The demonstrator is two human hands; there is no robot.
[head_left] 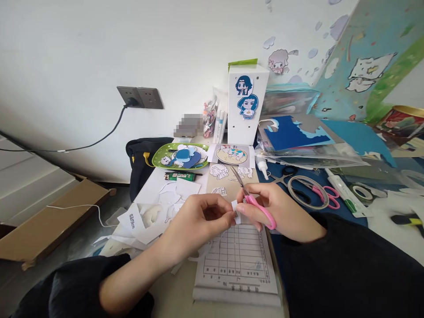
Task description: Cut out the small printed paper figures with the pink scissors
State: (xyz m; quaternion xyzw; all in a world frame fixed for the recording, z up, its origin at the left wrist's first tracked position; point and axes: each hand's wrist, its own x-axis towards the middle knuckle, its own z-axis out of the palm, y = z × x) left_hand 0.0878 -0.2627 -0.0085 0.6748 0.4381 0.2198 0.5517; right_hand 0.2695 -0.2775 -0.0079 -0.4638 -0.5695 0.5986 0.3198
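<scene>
A small white paper piece (236, 211) is pinched in my left hand (202, 214), its thumb and fingers closed on the left edge. My right hand (276, 210) holds pink-handled scissors (253, 201), their blades pointing up and away, and its fingertips also touch the paper's right side. Below both hands lies a pad of printed grid forms (236, 260). Just beyond them are line-drawn paper cutouts (219, 171) and a picture of cartoon figures on a round shape (233, 154).
White paper scraps (145, 223) spread at the left. A green tray (159, 158) holds blue and white cutouts. At the right lie a tape roll (306, 192), more scissors (331, 197) and a glue tube (347, 194). A white box (245, 128) stands at the back.
</scene>
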